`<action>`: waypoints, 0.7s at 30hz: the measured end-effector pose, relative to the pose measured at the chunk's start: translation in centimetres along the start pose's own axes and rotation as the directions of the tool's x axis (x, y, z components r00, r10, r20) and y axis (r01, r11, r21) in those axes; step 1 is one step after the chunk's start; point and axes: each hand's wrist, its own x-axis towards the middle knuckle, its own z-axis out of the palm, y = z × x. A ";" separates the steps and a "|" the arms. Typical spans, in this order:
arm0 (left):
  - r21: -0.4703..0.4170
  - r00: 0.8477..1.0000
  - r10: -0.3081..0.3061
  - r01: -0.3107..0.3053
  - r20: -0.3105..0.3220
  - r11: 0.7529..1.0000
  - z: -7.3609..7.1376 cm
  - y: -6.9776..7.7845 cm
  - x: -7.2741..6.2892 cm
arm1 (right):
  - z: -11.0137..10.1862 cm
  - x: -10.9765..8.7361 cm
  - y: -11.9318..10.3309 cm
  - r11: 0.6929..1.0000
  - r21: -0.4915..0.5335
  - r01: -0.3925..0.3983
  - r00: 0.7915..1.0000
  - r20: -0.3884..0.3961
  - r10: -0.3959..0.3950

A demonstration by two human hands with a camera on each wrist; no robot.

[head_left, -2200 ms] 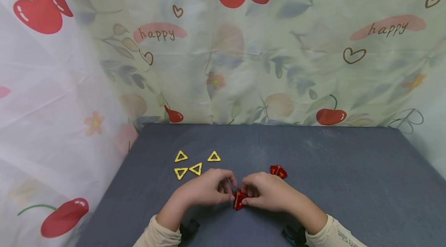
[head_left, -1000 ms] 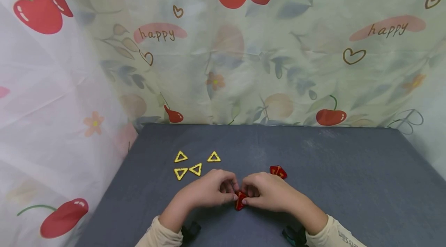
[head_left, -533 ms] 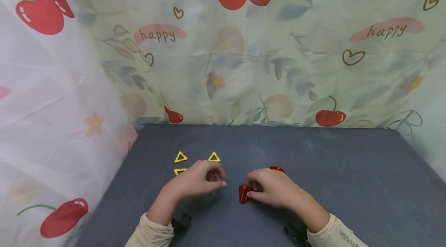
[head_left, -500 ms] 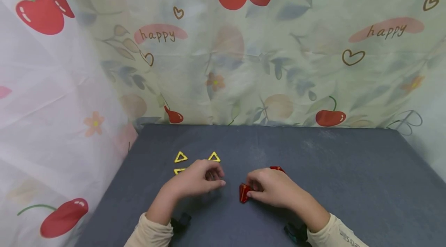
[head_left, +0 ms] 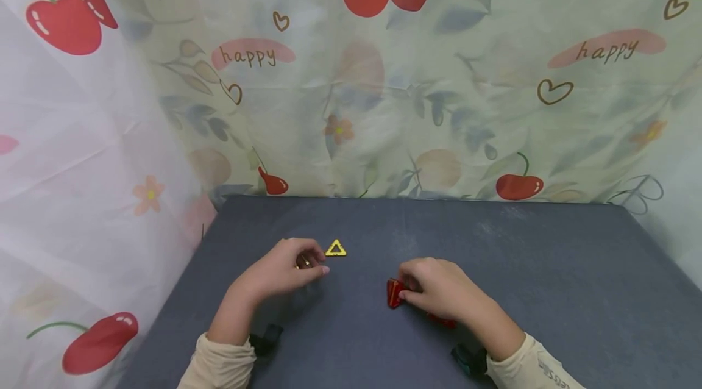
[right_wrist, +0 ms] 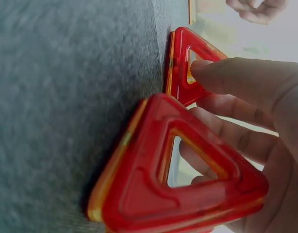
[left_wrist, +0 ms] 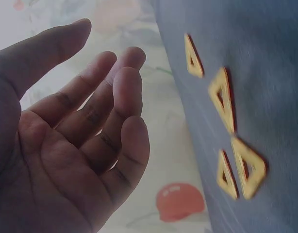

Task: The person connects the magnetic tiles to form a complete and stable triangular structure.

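My right hand (head_left: 436, 288) pinches a red triangular building tile (head_left: 393, 293) between thumb and fingers, right of the table's middle. In the right wrist view this tile (right_wrist: 185, 60) is a hollow triangle, glossy red with an orange layer beside it. A second red triangular tile (right_wrist: 149, 174) stands large in the foreground; in the head view part of it (head_left: 441, 320) shows below the hand. Over on the left, my left hand (head_left: 287, 267) holds nothing, its fingers loosely bent above yellow hollow triangles (left_wrist: 224, 99). In the head view it covers most of them; one yellow triangle (head_left: 336, 248) stays visible.
A dark grey table (head_left: 521, 255) lies under both hands. Behind it hangs a pale curtain (head_left: 395, 114) printed with cherries and leaves, and a similar one (head_left: 109, 133) hangs along the left side.
My hands have parted: the left moved left over the yellow triangles, the right moved right and away with its red tile. The red tile behind the right hand no longer shows; one appears below it.
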 end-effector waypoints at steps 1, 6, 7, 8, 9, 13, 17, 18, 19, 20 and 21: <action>0.004 1.000 -0.010 0.011 -0.009 1.000 -0.2 -0.3 -0.1 | 0.0 0.0 0.0 1.000 -0.003 -0.006 1.000 0.000 0.006; 0.040 0.996 -0.066 0.069 -0.063 0.997 -1.2 -2.0 -0.5 | -0.2 -0.1 -0.2 0.999 -0.002 -0.033 0.999 0.011 0.033; 0.050 0.994 -0.078 0.082 -0.076 0.995 -1.4 -2.4 -0.6 | -0.2 -0.1 -0.2 0.999 0.000 -0.036 0.999 0.014 0.036; 0.065 0.992 -0.088 0.094 -0.089 0.993 -1.5 -2.7 -0.7 | -0.2 -0.1 -0.2 0.999 0.003 -0.039 0.999 0.019 0.039; 0.077 0.990 -0.104 0.112 -0.100 0.991 -1.7 -3.1 -0.8 | -0.2 -0.1 -0.3 0.999 0.007 -0.042 0.999 0.024 0.042; 0.100 0.983 -0.144 0.156 -0.118 0.983 -2.3 -4.3 -1.1 | -0.3 -0.2 -0.4 0.999 0.004 -0.047 0.998 0.034 0.047; 0.098 0.979 -0.174 0.184 -0.107 0.978 -2.5 -5.0 -1.2 | -0.4 -0.3 -0.4 0.999 -0.017 -0.028 0.999 0.027 0.029; 0.104 0.978 -0.178 0.189 -0.105 0.976 -2.5 -5.1 -1.2 | -0.5 -0.3 -0.4 1.000 -0.017 -0.019 1.000 0.025 0.019; 0.105 0.978 -0.185 0.195 -0.101 0.975 -2.5 -5.2 -1.2 | -0.5 -0.3 -0.4 1.000 -0.021 -0.009 1.000 0.022 0.010; 0.107 0.977 -0.188 0.198 -0.098 0.974 -2.5 -5.2 -1.2 | -0.6 -0.3 -0.4 1.000 -0.024 0.001 1.000 0.019 -0.001; 0.110 0.977 -0.193 0.203 -0.096 0.973 -2.4 -5.2 -1.1 | -0.7 -0.3 -0.4 1.000 -0.027 0.014 1.000 0.015 -0.014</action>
